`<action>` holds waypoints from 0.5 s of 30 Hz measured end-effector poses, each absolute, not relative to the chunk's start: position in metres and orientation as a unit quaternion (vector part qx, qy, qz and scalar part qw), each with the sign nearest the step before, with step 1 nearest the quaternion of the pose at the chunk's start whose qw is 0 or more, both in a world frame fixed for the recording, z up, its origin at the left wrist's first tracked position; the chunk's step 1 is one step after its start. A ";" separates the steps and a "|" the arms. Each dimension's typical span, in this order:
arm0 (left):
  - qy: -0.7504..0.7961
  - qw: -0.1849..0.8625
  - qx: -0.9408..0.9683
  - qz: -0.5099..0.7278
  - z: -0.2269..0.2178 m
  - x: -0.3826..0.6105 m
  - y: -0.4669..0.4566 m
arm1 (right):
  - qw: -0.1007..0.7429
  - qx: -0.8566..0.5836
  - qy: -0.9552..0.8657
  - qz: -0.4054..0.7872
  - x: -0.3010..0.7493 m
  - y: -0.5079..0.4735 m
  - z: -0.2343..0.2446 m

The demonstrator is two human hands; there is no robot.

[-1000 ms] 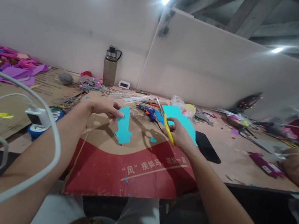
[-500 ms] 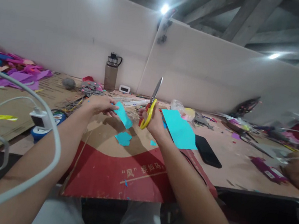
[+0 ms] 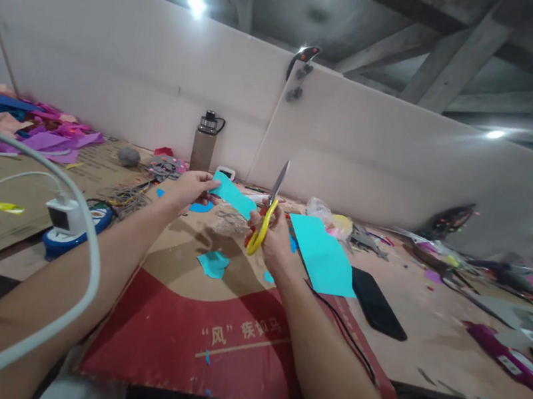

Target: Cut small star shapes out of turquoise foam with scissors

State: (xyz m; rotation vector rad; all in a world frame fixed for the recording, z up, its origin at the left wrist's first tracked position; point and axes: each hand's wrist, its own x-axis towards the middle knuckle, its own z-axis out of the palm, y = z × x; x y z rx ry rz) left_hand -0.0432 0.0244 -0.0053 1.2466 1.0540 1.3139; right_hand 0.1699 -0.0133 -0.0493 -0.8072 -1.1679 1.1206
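Between finger and thumb, my left hand (image 3: 193, 190) pinches one end of a turquoise strip (image 3: 235, 197), raised above the cardboard. My right hand (image 3: 277, 236) grips scissors (image 3: 262, 229) with a yellow and a red handle, their blades pointing up and away. The strip's other end reaches the fingers of my right hand; whether they pinch it I cannot tell. Below lies a small turquoise scrap (image 3: 213, 263) on the red and brown cardboard (image 3: 163, 338). A larger turquoise sheet (image 3: 325, 256) rests right of my right hand.
A black phone (image 3: 378, 305) lies beside the sheet. At the back stands a bottle (image 3: 203, 149). White cable (image 3: 93, 260) loops across the left front, near a charger on a blue power strip (image 3: 72, 239). Coloured scraps (image 3: 49, 135) heap at far left; a purple device (image 3: 507, 356) lies right.
The turquoise strip has swung up from hanging to stretch across towards my right hand. Both hands have come closer to its ends. The whole view has shifted slightly.
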 end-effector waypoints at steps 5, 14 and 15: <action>0.392 0.528 0.512 0.553 -0.005 -0.026 0.011 | 0.630 -0.340 -0.470 0.516 0.163 -0.023 -0.048; 0.350 0.587 0.466 0.562 -0.011 -0.005 0.002 | 0.628 -0.346 -0.472 0.512 0.166 -0.018 -0.049; 0.349 0.588 0.468 0.559 -0.013 -0.003 0.002 | 0.624 -0.343 -0.481 0.512 0.166 -0.018 -0.049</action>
